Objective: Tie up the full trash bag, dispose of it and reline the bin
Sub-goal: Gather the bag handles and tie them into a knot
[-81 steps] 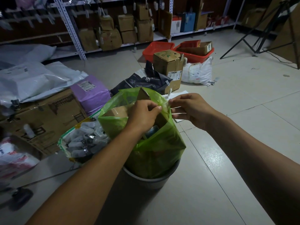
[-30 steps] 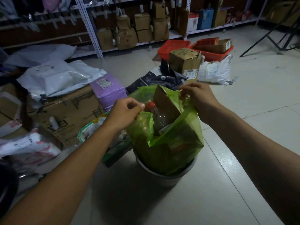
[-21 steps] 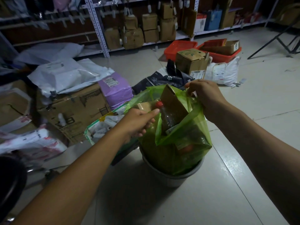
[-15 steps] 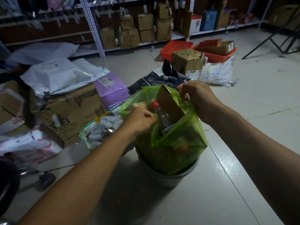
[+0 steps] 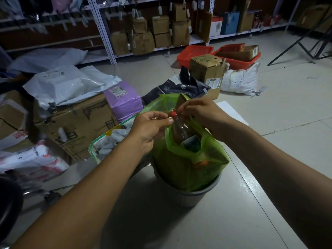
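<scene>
meeting above the bottle (image 5: 183, 131), left hand (image 5: 149, 126) and right hand (image 5: 199, 112) now pinching trash bag (image 5: 190, 168) edges

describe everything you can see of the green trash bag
The green trash bag is thin, translucent plastic, stuffed full and bulging above the rim of the grey bin it sits in. Its mouth is still open and untied: a red-capped bottle and a piece of cardboard stick out of the top. The left hand and right hand pinch its upper edges, close together above the bottle.
</scene>
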The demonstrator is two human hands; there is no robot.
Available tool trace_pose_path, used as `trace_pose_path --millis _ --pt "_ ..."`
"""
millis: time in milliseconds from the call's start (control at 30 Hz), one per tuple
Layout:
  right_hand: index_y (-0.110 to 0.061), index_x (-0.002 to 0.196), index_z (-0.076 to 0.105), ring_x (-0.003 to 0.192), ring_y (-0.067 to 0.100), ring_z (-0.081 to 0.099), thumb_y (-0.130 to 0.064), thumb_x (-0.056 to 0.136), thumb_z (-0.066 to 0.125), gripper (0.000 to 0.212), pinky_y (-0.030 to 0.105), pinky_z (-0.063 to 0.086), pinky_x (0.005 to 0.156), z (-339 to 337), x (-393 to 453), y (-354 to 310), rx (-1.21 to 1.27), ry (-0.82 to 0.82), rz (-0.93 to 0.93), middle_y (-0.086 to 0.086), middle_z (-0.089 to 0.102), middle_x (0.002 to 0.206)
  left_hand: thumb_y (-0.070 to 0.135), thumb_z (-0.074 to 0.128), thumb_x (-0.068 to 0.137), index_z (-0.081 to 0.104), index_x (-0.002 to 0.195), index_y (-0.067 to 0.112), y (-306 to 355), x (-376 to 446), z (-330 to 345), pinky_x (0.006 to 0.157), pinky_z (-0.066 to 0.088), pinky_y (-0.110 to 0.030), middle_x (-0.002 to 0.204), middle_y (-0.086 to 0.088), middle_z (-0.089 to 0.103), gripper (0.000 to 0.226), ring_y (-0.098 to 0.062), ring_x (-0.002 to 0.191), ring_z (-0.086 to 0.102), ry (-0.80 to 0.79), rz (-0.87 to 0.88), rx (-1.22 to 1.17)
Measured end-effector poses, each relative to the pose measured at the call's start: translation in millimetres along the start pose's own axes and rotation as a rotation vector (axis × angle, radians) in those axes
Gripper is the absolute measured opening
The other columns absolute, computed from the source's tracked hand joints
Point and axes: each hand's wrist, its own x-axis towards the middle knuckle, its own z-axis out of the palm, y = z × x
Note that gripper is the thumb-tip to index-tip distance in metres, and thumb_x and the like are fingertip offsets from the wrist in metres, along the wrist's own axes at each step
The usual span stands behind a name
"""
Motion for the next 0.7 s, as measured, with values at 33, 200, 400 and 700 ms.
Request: trace_pose_path --millis 33,200,400,700 --pt "-0.009 0.075 0.074 0.055 0.004 0.061 -0.002 0.088 0.059 0.021 0.014 0.046 0.051 2.4 -0.1 0.4 -0.060 0.001 0.002 0.004 0.070 0.066 -0.007 0.075 0.077 0.065 0.080 0.012 1.0 -1.0 1.4 0.045 0.049 -0.018 0.066 0.003 0.069 0.022 -0.003 0.051 0.065 0.002 -0.004 -0.040" --pt "-0.006 0.068 0.075 0.039 0.001 0.052 -0.009 0.085 0.062 0.021 0.011 0.038 0.039 8.4 1.4 5.1 -0.223 0.044 0.077 -0.003 0.063 0.050 -0.014 0.070 0.077 0.064 0.085 0.009 -0.3 -4.9 6.4 0.055 0.059 -0.025 0.078 -0.006 0.069 0.025 -0.013 0.062 0.070 -0.040 -0.014 -0.198" --pt "-0.009 0.074 0.077 0.036 0.001 0.050 -0.021 0.089 0.066 0.022 0.013 0.040 0.037 9.3 7.0 6.3 -0.199 0.060 0.166 -0.006 0.059 0.045 -0.017 0.065 0.080 0.062 0.089 0.006 -3.6 -3.7 5.2 0.062 0.061 -0.028 0.074 -0.006 0.070 0.024 -0.016 0.068 0.072 -0.101 -0.013 -0.269" --pt "-0.011 0.076 0.075 0.043 0.004 0.057 -0.019 0.086 0.073 0.014 0.014 0.043 0.041 6.1 4.8 2.3 -0.123 -0.008 0.201 0.000 0.061 0.053 -0.010 0.068 0.080 0.063 0.091 0.008 -9.2 -2.3 -1.1 0.068 0.061 -0.030 0.091 -0.013 0.075 0.022 -0.024 0.085 0.074 -0.208 -0.007 -0.215"
